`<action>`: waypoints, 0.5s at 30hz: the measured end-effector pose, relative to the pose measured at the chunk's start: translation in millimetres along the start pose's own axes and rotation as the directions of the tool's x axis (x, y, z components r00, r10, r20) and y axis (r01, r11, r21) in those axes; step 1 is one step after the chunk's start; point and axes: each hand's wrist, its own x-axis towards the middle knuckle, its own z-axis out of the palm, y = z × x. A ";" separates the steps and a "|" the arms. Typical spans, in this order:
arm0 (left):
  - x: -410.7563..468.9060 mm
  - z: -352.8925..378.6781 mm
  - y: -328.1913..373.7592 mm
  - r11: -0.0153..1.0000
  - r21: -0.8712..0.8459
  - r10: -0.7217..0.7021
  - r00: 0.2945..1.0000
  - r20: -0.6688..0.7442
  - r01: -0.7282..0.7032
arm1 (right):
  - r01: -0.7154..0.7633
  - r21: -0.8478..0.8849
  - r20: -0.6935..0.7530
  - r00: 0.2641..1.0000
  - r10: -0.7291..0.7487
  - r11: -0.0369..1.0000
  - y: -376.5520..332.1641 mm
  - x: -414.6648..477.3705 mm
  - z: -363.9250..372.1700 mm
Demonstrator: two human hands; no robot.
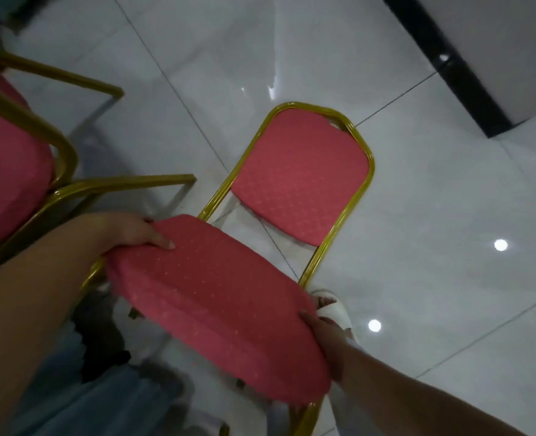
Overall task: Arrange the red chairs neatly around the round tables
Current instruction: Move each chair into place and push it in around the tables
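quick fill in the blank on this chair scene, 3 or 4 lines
1. The left hand and right hand grip the held chair by its padded ____.
2. A second red chair shows at the ____ edge of the picture.
3. The foot beside the right hand wears a ____ slipper.
4. The floor is laid with large glossy ____.

Missing words: seat; left; white; tiles
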 end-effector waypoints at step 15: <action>-125.9 -116.7 104.0 0.872 -0.223 0.369 0.884 -0.286 -0.436 | 0.602 0.164 -0.431 0.756 -0.492 0.781 -164.4 -133.6 -44.3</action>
